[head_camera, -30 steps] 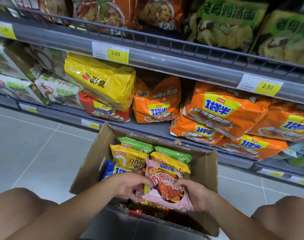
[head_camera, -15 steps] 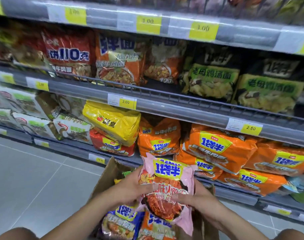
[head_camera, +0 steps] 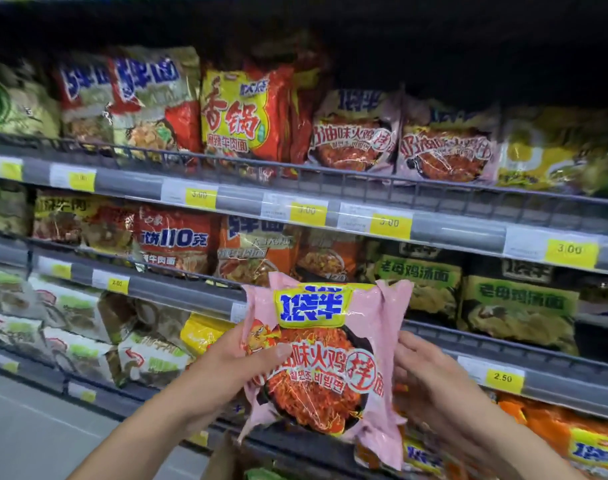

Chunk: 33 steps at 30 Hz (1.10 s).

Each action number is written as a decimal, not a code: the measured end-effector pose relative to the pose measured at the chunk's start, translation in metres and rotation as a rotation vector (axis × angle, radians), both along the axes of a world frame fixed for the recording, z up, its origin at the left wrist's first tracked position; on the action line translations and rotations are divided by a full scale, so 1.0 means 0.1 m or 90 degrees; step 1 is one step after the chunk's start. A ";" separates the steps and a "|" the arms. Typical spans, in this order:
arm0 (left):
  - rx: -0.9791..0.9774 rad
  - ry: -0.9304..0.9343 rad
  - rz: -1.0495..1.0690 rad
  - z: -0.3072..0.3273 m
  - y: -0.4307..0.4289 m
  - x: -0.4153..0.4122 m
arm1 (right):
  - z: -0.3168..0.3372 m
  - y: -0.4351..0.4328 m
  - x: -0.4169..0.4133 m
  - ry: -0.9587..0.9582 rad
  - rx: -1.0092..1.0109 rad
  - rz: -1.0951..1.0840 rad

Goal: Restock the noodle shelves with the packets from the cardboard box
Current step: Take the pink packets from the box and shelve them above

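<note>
Head view shows a pink noodle packet [head_camera: 325,355] held up in front of the shelves, face toward the camera, slightly tilted, level with the lower shelf rails. It looks light and puffed: a thin glossy film bag with loose, crinkled edges around a firmer block of noodles in the middle. Film like that is probably slick and noisy under the fingers, and the block inside would likely crack if squeezed hard, so the safest hold is at the side edges, with the pressure spread flat rather than pinched into the centre.

That is roughly how it is held. The left hand [head_camera: 222,368] has its grip closed on the packet's left edge, thumb across the printed front and fingers behind. The right hand [head_camera: 430,379] is against the right edge with fingers spread; its grip looks loose, more steadying than clamping, and how firmly it presses cannot be told.

Matching pink packets [head_camera: 399,140] stand upright on the upper shelf [head_camera: 434,199], behind a low wire rail, well above the held one. That row seems the natural home; sliding the packet in upright over the rail would call for a hold on the lower edges.

At the bottom edge, a corner of the cardboard box [head_camera: 226,459] shows, just below the hands.
</note>
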<state>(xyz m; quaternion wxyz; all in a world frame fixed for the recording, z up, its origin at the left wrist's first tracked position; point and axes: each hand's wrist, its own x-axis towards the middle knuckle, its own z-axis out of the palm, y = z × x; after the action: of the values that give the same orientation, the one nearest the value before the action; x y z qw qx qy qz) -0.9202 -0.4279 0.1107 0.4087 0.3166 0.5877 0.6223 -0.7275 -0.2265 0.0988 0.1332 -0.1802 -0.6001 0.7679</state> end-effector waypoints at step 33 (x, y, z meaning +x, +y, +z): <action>0.098 0.101 0.147 1.41 0.12 -0.15 | 2.62 0.92 -0.82 0.048 0.423 -0.242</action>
<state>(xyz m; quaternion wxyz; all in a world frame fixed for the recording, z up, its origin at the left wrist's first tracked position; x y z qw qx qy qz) -0.9357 -0.4159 0.2516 0.2612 0.3251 0.6012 0.6816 -0.8098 -0.1341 0.3605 0.3462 -0.2066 -0.7667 0.4996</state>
